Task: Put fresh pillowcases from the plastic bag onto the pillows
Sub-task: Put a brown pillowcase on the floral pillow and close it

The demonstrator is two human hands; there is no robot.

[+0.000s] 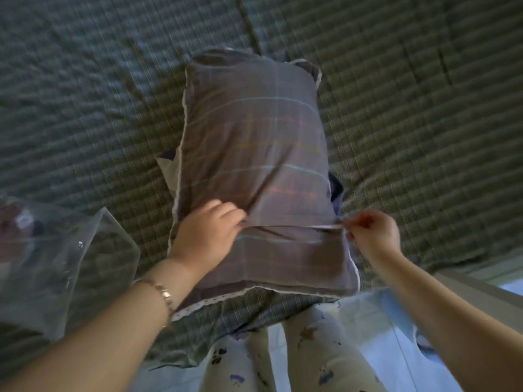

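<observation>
The pillow (252, 131) lies lengthwise at the near edge of the bed (410, 108), with one short end almost at that edge and the other pointing toward the bed's middle. The plaid pillowcase (285, 258) covers all of it that I can see (blur hides the far corners). The left hand (209, 233) sits on the near left part of the pillow, its fingers curled into the cloth where it overlaps in a crease across the case. The right hand (373, 233) is just off the pillow's right edge and pinches the end of that same crease between thumb and fingertips. The hands are well apart, each closed on cloth. The plastic bag (56, 250) lies further left along the near edge, apart from the pillow.

I judge the pillow light and soft, with nothing fragile about it. The filling will likely sag, and the thin cloth will slip and bunch. I would take hold at the hemmed edge, on both sides at once, not at the middle panel.
</observation>
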